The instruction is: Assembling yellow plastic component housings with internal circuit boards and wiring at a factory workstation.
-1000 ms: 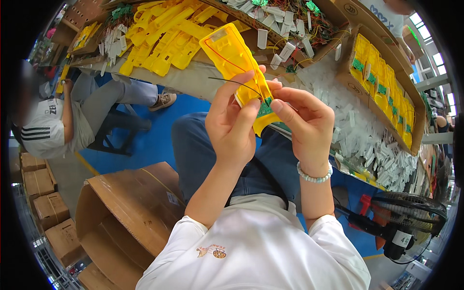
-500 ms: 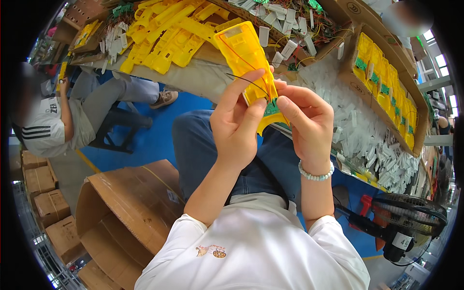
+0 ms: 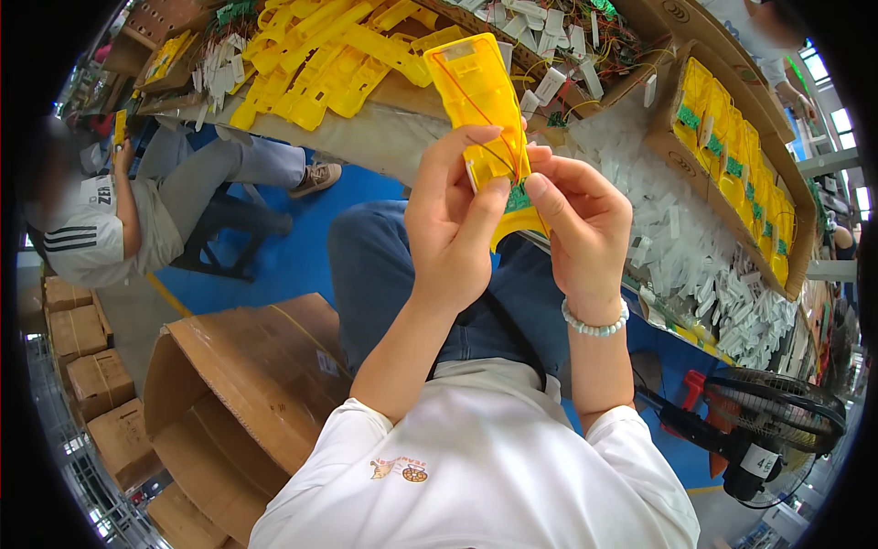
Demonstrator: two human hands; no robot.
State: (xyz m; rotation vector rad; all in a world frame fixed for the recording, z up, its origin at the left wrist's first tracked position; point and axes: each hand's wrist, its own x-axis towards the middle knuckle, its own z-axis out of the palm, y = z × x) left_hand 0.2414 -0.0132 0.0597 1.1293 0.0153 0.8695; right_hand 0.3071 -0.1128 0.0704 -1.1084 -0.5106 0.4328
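Between my two hands, above my lap, is a yellow plastic housing (image 3: 477, 84) with its hollow inner side up. A small green circuit board (image 3: 518, 199) sits in its lower part, and thin red and dark wires run along the inside. My left hand (image 3: 455, 215) grips the housing's left edge, thumb over the inner side near the board. My right hand (image 3: 585, 215) is closed at the right edge, thumb and fingers pinched beside the board and wires. Whether a wire end lies in that pinch is hidden by the fingertips.
Yellow housings (image 3: 315, 78) are heaped on the far bench, beside white wired parts (image 3: 549, 84). Right of my hands, a carton (image 3: 681, 163) holds yellow housings with boards. White pieces (image 3: 732, 297) cover the right bench. An open carton (image 3: 247, 366), a black fan (image 3: 773, 407) and a seated person (image 3: 101, 220) surround me.
The housing sits slightly further right in view and more upright, with both hands still on it. My fingers shift only slightly around the board.
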